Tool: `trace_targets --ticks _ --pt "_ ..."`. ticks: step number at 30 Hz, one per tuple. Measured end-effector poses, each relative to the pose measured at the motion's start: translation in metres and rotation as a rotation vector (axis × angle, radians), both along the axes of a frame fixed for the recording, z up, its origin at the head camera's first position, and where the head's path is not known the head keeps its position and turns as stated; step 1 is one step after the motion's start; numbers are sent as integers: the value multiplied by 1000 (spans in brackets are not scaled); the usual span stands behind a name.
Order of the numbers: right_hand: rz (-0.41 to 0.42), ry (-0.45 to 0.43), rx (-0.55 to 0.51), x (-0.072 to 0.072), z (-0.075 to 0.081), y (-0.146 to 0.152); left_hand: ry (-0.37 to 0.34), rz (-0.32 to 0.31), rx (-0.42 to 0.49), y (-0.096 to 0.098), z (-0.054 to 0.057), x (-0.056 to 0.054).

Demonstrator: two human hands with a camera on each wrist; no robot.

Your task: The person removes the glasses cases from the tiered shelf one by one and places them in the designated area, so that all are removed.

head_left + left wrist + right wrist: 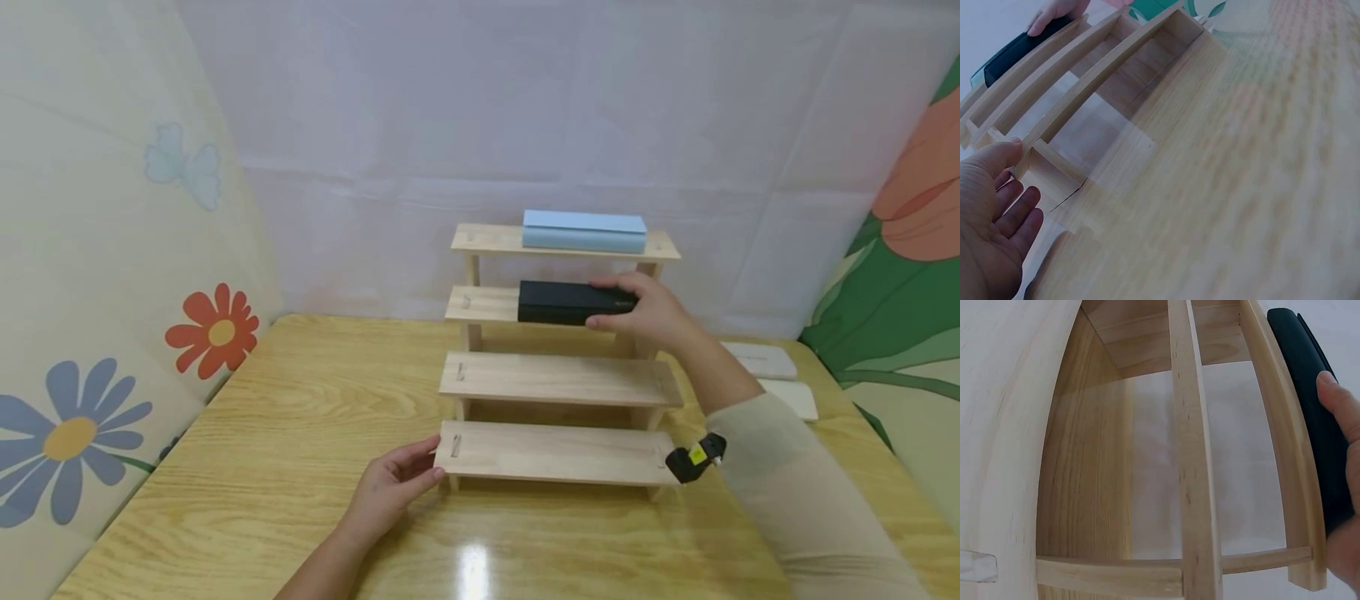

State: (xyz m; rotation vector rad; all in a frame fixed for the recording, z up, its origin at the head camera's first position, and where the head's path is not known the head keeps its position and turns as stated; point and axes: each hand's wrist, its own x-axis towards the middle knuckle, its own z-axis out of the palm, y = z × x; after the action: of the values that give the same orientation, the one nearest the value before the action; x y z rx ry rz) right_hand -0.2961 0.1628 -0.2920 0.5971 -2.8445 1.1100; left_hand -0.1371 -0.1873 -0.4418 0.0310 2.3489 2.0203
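Note:
A stepped wooden display rack (555, 379) with several shelves stands on the table. On its second shelf from the top lies a black glasses case (555, 302), and my right hand (648, 312) grips its right end, thumb in front and fingers behind. The right wrist view shows the same dark case (1304, 394) against the shelf edge. A light blue glasses case (583, 233) rests on the top shelf. My left hand (390, 487) pinches the left end of the lowest shelf; in the left wrist view its thumb (1000, 156) presses the shelf corner.
Two white flat objects (761, 360) lie on the wood-grain table (337, 392) to the right, partly behind my right arm. A pale cloth (375, 225) hangs behind the rack. Flower-printed panels (217, 333) flank both sides. A small black device (696, 457) sits at my right wrist.

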Motion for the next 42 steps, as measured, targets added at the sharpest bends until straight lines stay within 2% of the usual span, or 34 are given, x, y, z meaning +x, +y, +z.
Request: trace_targets --ticks 13,22,28,42 --pt "-47 -1 -33 11 1 12 -15 10 -5 0 -2 -1" --pt "-83 10 -31 25 6 33 -16 17 -17 1 -2 -1" --pt "-122 14 -13 29 8 47 -8 14 -19 1 -1 0" --pt "-143 76 -36 40 10 70 5 10 -24 2 -2 0"
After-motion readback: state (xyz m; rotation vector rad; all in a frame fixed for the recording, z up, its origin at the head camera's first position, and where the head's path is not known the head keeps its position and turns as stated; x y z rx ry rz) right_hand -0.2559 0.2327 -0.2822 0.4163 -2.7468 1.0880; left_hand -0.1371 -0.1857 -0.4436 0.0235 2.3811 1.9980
